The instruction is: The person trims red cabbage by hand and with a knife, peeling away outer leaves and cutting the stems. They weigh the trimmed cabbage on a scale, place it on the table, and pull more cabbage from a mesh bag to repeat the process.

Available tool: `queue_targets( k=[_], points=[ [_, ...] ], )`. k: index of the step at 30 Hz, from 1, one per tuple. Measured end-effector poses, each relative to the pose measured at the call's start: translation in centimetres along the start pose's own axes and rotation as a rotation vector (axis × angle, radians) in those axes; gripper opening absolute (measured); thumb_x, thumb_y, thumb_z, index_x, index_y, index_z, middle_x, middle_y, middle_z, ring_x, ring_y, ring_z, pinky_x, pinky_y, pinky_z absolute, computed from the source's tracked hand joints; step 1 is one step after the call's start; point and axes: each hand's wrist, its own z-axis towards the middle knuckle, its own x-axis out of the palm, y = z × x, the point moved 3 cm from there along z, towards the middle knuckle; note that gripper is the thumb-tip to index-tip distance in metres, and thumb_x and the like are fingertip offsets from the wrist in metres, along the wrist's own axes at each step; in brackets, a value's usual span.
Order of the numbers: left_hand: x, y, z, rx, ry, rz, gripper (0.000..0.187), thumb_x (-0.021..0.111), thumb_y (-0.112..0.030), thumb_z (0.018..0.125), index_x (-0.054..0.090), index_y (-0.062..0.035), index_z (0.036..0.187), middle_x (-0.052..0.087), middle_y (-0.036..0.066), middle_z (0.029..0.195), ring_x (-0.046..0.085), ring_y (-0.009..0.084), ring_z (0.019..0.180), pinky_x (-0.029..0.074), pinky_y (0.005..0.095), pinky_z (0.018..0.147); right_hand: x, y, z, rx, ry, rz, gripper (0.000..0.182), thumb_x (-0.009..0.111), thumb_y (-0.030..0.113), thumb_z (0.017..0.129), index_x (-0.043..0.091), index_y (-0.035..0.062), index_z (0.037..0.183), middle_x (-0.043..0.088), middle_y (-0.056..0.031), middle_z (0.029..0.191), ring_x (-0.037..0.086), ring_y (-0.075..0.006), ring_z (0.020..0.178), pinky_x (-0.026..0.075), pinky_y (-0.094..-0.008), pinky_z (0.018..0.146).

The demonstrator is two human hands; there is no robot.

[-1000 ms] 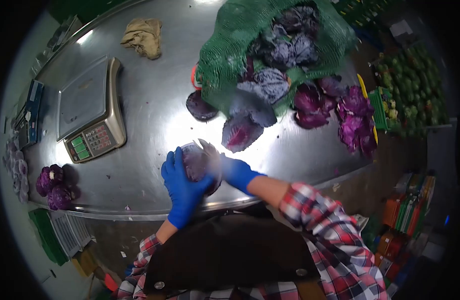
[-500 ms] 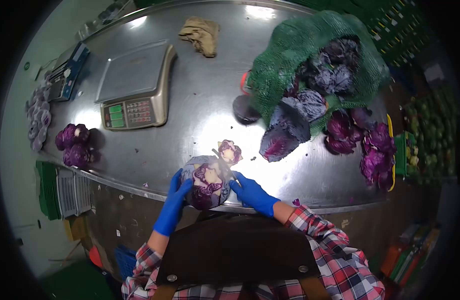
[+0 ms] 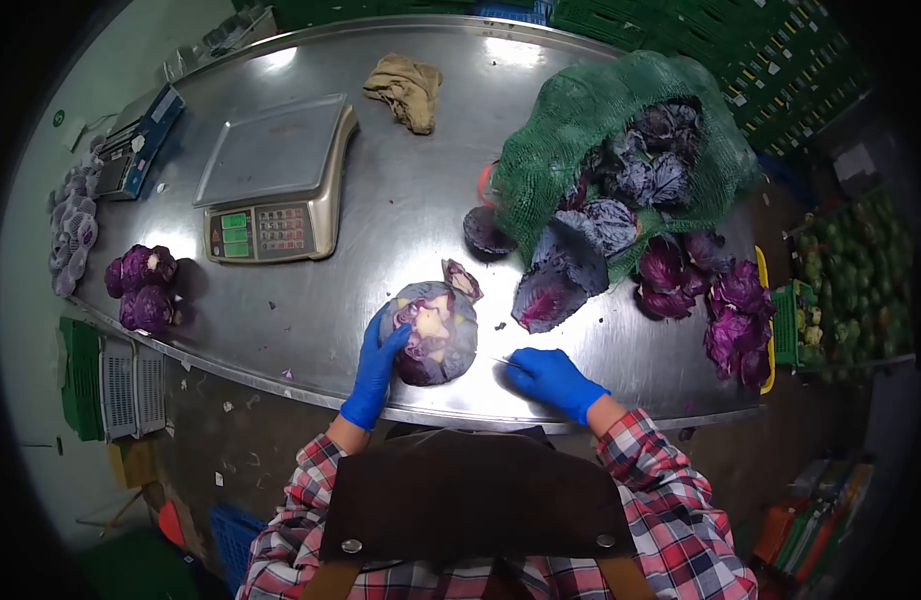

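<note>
A red cabbage [image 3: 438, 345] rests near the table's front edge, its pale cut stem end facing up. My left hand [image 3: 382, 358], in a blue glove, grips its left side with the thumb on top. Right of the cabbage and apart from it, my gloved right hand [image 3: 554, 382] is closed on a knife; only a thin bit of its blade [image 3: 500, 361] shows, pointing left. A cut-off stem piece [image 3: 461, 280] lies on the steel just behind the cabbage.
A green net sack [image 3: 570, 120] spills red cabbages at the back right, with loose leaves [image 3: 558, 285] before it. Trimmed cabbages [image 3: 145, 290] sit at the left, near a scale [image 3: 270, 180]. A tan cloth [image 3: 405, 90] lies at the back of the metal table [image 3: 420, 200].
My right hand has drawn the knife away from the cabbage to the right. The cabbage has shifted slightly right and back, my left hand still on it. The stem piece has tipped over.
</note>
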Motion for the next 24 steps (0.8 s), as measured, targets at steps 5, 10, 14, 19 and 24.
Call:
queue_targets(
  k=[5,10,14,19,24],
  points=[
    [-1.6,0.3,1.3,0.023,0.11,0.129,0.064,0.067,-0.019,0.078,0.037,-0.0019,0.132,0.045,0.014,0.127,0.044,0.0204,0.117,0.034,0.0307,0.099,-1.7,-3.4,-4.0,0.109,-0.037,-0.148,0.025,0.053,0.031,0.087,0.063,0.0084,0.091,0.063,-0.0139,0.088,0.061,-0.032,0.081,0.049,-0.0381,0.073],
    [-1.1,-2.1,2.8,-0.009,0.317,0.261,0.066,0.069,-0.017,0.076,0.038,-0.0021,0.132,0.046,0.014,0.127,0.044,0.021,0.118,0.033,0.0317,0.101,-0.9,0.0,0.6,-0.138,0.008,-0.136,0.019,0.056,0.026,0.084,0.063,0.0102,0.092,0.064,-0.0111,0.085,0.061,-0.0296,0.075,0.048,-0.0361,0.069],
    [-1.9,-2.4,3.7,-0.064,0.406,0.251,0.067,0.07,-0.017,0.075,0.038,-0.0024,0.132,0.046,0.013,0.127,0.044,0.0208,0.117,0.033,0.0314,0.101,-0.2,-6.2,-1.9,0.035,0.088,-0.256,0.027,0.054,0.033,0.082,0.062,0.0144,0.099,0.064,-0.0097,0.091,0.062,-0.0297,0.081,0.05,-0.0381,0.07],
    [0.6,-4.7,5.5,-0.047,0.722,0.503,0.066,0.068,-0.023,0.075,0.041,-0.0022,0.131,0.049,0.011,0.127,0.047,0.0194,0.115,0.034,0.0327,0.099,-0.5,-5.9,-1.6,0.161,-0.205,0.249,0.027,0.056,0.025,0.087,0.061,0.0058,0.105,0.063,-0.0086,0.078,0.057,-0.0162,0.065,0.045,-0.0292,0.06],
    [1.2,-4.9,3.8,0.246,0.057,0.715,0.068,0.068,-0.03,0.078,0.037,-0.0027,0.133,0.045,0.016,0.128,0.045,0.0219,0.117,0.035,0.0352,0.098,1.6,1.0,1.9,0.441,-0.183,0.849,0.035,0.051,0.027,0.092,0.053,0.0093,0.122,0.057,0.0015,0.081,0.048,-0.0052,0.063,0.041,-0.0217,0.053]
  ],
)
